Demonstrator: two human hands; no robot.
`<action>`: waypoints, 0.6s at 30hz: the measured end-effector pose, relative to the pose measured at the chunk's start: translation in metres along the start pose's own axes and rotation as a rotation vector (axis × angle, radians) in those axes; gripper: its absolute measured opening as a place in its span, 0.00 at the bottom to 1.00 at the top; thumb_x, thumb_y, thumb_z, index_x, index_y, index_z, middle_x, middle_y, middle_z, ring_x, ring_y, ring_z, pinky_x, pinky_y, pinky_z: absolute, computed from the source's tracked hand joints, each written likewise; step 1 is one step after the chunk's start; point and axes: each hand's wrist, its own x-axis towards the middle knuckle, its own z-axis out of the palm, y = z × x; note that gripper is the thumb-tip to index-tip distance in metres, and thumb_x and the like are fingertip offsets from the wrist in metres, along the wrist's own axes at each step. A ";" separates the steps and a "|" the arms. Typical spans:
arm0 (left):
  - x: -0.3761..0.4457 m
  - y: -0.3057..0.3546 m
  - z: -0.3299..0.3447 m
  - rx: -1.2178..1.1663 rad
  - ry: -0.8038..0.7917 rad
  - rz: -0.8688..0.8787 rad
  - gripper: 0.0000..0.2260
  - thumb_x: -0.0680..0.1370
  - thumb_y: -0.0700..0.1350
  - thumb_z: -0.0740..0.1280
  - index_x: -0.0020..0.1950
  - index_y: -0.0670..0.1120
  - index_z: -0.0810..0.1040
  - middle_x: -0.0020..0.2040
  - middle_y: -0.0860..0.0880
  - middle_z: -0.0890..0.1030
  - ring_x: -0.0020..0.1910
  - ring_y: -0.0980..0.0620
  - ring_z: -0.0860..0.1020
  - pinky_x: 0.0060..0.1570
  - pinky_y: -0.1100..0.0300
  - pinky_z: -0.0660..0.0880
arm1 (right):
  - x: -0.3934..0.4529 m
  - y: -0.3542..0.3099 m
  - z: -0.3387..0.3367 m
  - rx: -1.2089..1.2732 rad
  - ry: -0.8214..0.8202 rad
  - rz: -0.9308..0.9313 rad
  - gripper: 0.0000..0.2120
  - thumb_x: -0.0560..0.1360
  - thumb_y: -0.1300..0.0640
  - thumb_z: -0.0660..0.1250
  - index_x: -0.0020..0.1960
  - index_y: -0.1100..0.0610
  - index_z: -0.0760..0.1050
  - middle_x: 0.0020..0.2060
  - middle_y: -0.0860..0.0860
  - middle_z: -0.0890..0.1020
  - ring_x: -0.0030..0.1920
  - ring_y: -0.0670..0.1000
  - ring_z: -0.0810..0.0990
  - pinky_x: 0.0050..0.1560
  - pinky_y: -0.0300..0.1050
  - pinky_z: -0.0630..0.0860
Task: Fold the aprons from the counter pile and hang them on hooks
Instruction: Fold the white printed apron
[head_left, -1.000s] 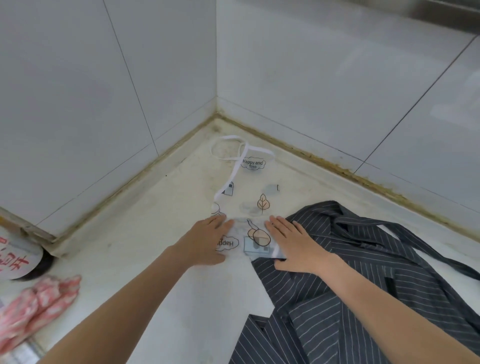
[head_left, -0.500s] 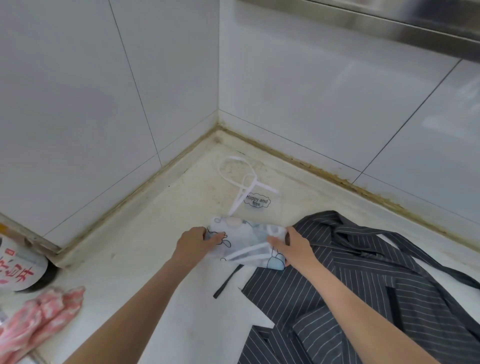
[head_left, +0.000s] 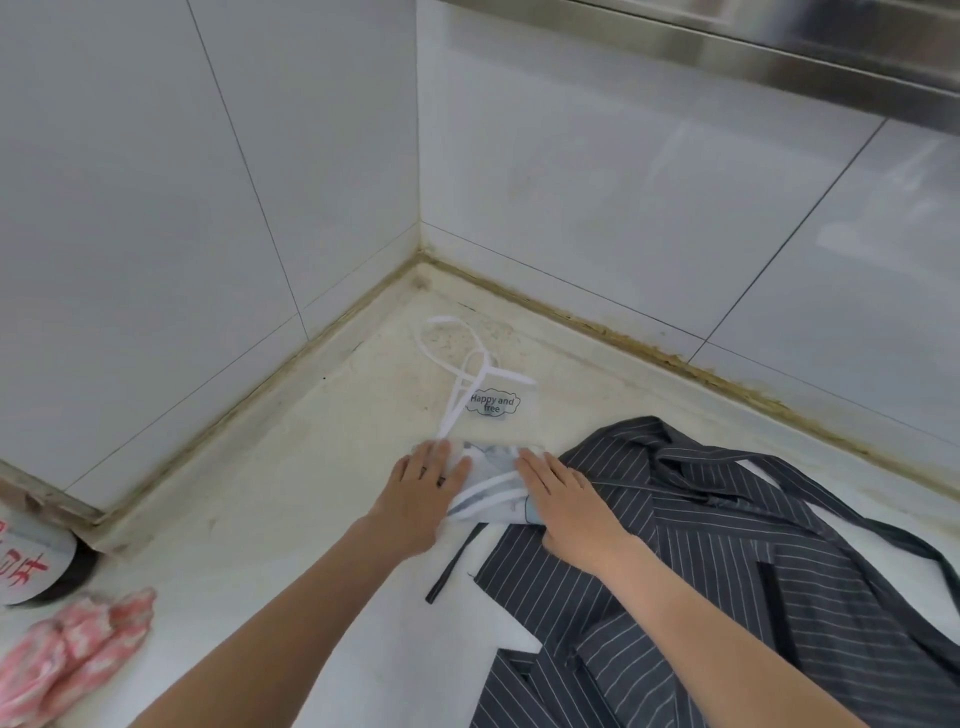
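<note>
A pale stone counter (head_left: 270, 499) runs into a corner where two walls of large white glossy tiles (head_left: 156, 208) meet – the grout line along the counter's far edge is stained brownish-yellow (head_left: 649, 348). At the top right a strip of brushed steel (head_left: 779, 47) crosses above the tiles. On the near left lies a crumpled pink-and-white patterned cloth (head_left: 67, 654); just beyond it, at the left edge, stands a dark round container with a white label bearing red characters (head_left: 31, 561) – cut off by the frame
</note>
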 end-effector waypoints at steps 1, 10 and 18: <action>0.002 -0.002 -0.005 -0.042 0.031 0.004 0.37 0.78 0.41 0.62 0.75 0.47 0.37 0.77 0.41 0.43 0.76 0.40 0.45 0.73 0.50 0.52 | 0.003 -0.002 0.000 0.005 0.002 0.010 0.41 0.76 0.64 0.61 0.77 0.58 0.37 0.77 0.51 0.39 0.77 0.54 0.42 0.75 0.48 0.47; 0.004 -0.034 -0.056 -0.505 -0.199 0.060 0.08 0.77 0.53 0.64 0.49 0.49 0.74 0.46 0.52 0.77 0.44 0.52 0.73 0.41 0.61 0.66 | 0.013 0.011 -0.054 0.562 -0.199 0.067 0.20 0.76 0.57 0.65 0.67 0.53 0.70 0.60 0.49 0.76 0.61 0.50 0.74 0.53 0.37 0.71; 0.011 -0.033 -0.033 -0.555 -0.152 -0.091 0.28 0.74 0.62 0.64 0.68 0.47 0.67 0.61 0.47 0.73 0.58 0.48 0.73 0.54 0.57 0.71 | 0.016 0.012 -0.050 0.675 -0.210 0.239 0.31 0.74 0.45 0.68 0.70 0.58 0.64 0.63 0.52 0.72 0.63 0.52 0.72 0.58 0.39 0.68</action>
